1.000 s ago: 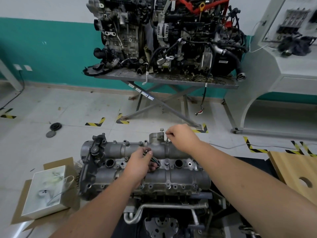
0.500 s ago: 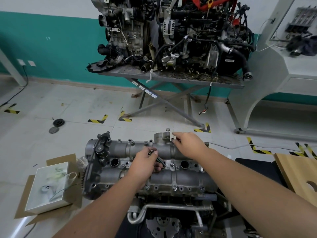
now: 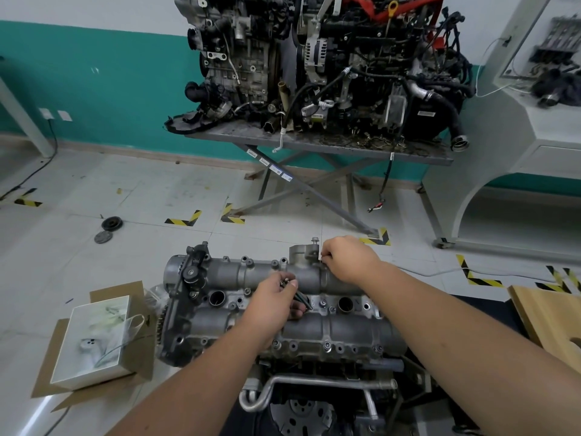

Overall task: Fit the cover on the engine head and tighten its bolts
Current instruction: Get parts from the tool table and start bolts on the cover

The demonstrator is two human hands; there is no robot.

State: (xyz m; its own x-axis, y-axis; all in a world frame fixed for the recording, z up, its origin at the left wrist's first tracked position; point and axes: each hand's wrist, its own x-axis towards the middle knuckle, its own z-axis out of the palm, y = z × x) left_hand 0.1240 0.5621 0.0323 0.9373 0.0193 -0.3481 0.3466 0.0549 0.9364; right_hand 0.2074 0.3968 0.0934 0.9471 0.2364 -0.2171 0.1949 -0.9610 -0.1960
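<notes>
The cover (image 3: 276, 313), grey cast metal, sits on the engine head (image 3: 314, 366) low in the frame, its long axis running left to right. Bolts (image 3: 327, 345) stand in several holes along its near flange and along the far edge. One tall bolt (image 3: 314, 240) stands proud on a raised boss at the far side, near the middle.

The left hand (image 3: 273, 302) lies over the centre of the cover. Its fingers are curled round a small bundle of loose bolts (image 3: 300, 297); their heads show above the thumb and the dark shanks stick out to the right.

The right hand (image 3: 349, 259) is at the far edge of the cover, just right of the boss. Its fingertips are bunched together and pointed down at the edge, pinching something small; what it is cannot be made out.

A black bracket (image 3: 191, 272) is fixed at the cover's left end. A bent metal pipe (image 3: 314, 383) runs below the head, nearest the camera.

On the floor to the left, a white box (image 3: 91, 335) rests on flattened cardboard (image 3: 44, 372). Two round discs (image 3: 107, 229) lie further back. A second engine (image 3: 330, 58) stands on a folding metal table (image 3: 314, 143) against the teal wall. A wooden board (image 3: 547, 322) lies at the right.
</notes>
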